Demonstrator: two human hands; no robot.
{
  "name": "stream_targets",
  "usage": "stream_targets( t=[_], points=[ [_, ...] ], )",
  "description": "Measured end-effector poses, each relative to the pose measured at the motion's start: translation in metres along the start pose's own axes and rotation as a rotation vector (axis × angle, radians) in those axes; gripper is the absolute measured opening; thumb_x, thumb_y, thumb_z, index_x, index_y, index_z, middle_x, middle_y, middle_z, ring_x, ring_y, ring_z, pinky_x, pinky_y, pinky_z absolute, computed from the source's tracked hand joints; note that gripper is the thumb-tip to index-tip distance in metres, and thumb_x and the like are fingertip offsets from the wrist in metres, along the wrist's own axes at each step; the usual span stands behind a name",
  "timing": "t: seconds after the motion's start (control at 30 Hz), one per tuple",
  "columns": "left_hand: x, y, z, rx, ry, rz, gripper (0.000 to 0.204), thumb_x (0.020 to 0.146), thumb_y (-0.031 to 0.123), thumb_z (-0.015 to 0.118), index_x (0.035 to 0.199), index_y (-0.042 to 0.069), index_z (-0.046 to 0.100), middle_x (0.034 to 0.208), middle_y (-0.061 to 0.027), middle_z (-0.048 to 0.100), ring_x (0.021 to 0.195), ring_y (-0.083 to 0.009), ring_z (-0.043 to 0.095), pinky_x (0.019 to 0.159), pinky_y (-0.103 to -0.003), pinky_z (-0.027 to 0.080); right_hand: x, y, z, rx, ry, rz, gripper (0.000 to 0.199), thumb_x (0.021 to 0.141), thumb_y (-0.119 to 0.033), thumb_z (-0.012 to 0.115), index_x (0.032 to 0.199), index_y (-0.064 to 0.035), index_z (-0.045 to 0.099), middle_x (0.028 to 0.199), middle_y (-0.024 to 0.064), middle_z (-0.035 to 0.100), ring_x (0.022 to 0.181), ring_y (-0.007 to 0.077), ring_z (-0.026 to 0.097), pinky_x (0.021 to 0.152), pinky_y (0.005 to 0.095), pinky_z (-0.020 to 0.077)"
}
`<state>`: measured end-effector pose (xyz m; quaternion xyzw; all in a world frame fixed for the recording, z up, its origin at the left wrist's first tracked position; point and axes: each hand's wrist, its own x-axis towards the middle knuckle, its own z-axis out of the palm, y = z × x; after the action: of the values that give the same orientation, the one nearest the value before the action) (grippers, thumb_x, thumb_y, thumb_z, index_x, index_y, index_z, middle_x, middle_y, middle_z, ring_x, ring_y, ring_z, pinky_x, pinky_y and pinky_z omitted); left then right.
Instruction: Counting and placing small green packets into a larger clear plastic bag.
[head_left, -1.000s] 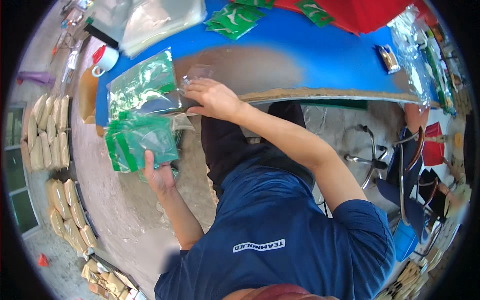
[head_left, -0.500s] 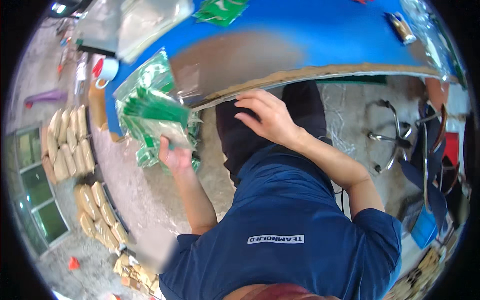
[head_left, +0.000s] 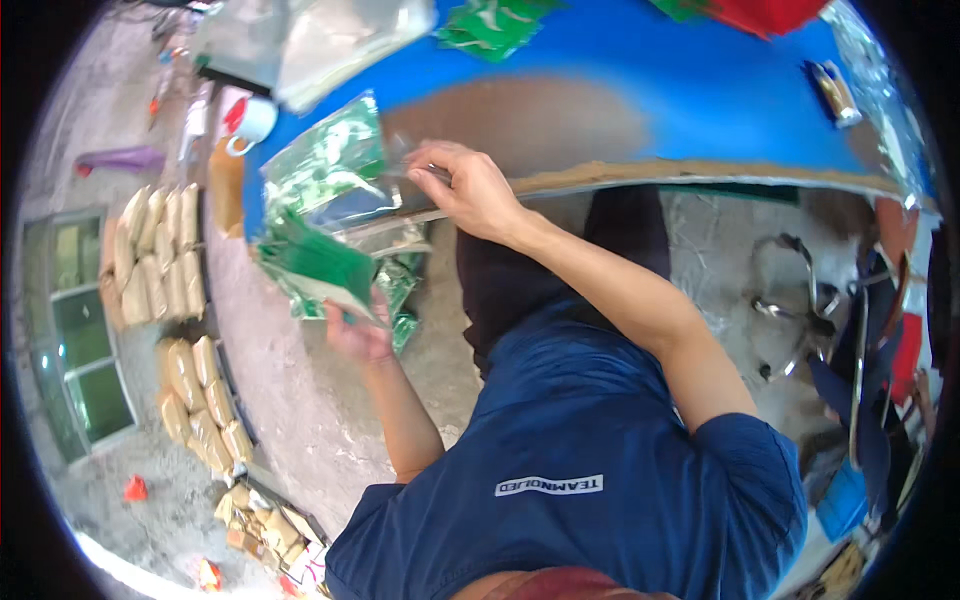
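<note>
My left hand (head_left: 358,335) grips a fanned stack of green plastic bags (head_left: 322,255) at the table's left front corner, thumb and fingers wrapped round its lower end. Just beyond that stack, a clear and green plastic bag (head_left: 330,150) lies on the table, its surface shiny with glare. My right hand (head_left: 468,192) reaches over the table's front edge, fingertips pinched together beside a see-through piece of plastic. Whatever those fingertips hold is too blurred to make out. More green bags (head_left: 398,285) hang below the table edge, partly behind the stack.
The blue-topped table (head_left: 690,110) has a worn brown patch. On it are green packets (head_left: 495,25), a red object (head_left: 770,12) and a small packet (head_left: 835,95). A white mug (head_left: 257,120) stands at the left. Brown sacks (head_left: 155,255) and a wheeled chair base (head_left: 800,310) are on the floor.
My right hand has moved left and away from me, toward the clear bag, and its fingers have closed. The left hand still holds the stack. More of a red object shows at the top right.
</note>
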<state>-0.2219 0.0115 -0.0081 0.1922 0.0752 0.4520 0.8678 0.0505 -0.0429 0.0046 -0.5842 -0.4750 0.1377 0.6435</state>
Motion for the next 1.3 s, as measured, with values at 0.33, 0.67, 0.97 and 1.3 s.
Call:
stream_targets(
  t=[0.33,0.67,0.97,1.3],
  points=[
    [0.032,-0.004,0.018,-0.065,-0.108,-0.125,0.043,0.095,0.018,0.062,0.134,0.003,0.053,0.14,-0.0139,0.054,0.127,-0.0313,0.052,0.104,-0.049,0.048,-0.153,0.164,-0.234,0.621,-0.281,1.287,0.032,0.099,-0.025,0.059,0.118,0.0005,0.061,0.114,0.0179,0.068,0.099,0.0237,0.069,0.078,0.0335,0.0571],
    [0.055,-0.052,0.038,-0.147,-0.13,-0.352,0.05,0.094,0.02,0.063,0.141,0.009,0.049,0.146,-0.0118,0.048,0.131,-0.0331,0.048,0.103,-0.053,0.046,-0.212,0.281,-0.331,0.222,0.517,1.178,0.058,0.093,-0.054,0.058,0.132,-0.0127,0.052,0.109,0.0208,0.064,0.092,0.0329,0.065,0.074,0.0502,0.0552],
    [0.041,-0.052,0.03,0.088,0.179,-0.345,0.058,0.089,0.026,0.067,0.141,0.009,0.046,0.138,-0.0137,0.054,0.128,-0.0337,0.05,0.106,-0.059,0.042,-0.081,0.014,-0.196,-0.211,-1.078,0.579,0.055,0.095,-0.039,0.059,0.127,0.0057,0.055,0.119,0.0193,0.066,0.11,0.0304,0.064,0.094,0.0391,0.0497],
    [0.008,-0.103,0.063,0.348,0.384,-0.417,0.052,0.093,0.016,0.063,0.14,0.003,0.045,0.135,-0.0129,0.056,0.126,-0.0307,0.054,0.109,-0.048,0.041,0.156,0.11,-0.09,-0.757,-0.002,-0.034,0.071,0.086,-0.06,0.061,0.133,-0.0082,0.055,0.126,0.0237,0.057,0.122,0.0381,0.052,0.101,0.0524,0.0414]
  ],
)
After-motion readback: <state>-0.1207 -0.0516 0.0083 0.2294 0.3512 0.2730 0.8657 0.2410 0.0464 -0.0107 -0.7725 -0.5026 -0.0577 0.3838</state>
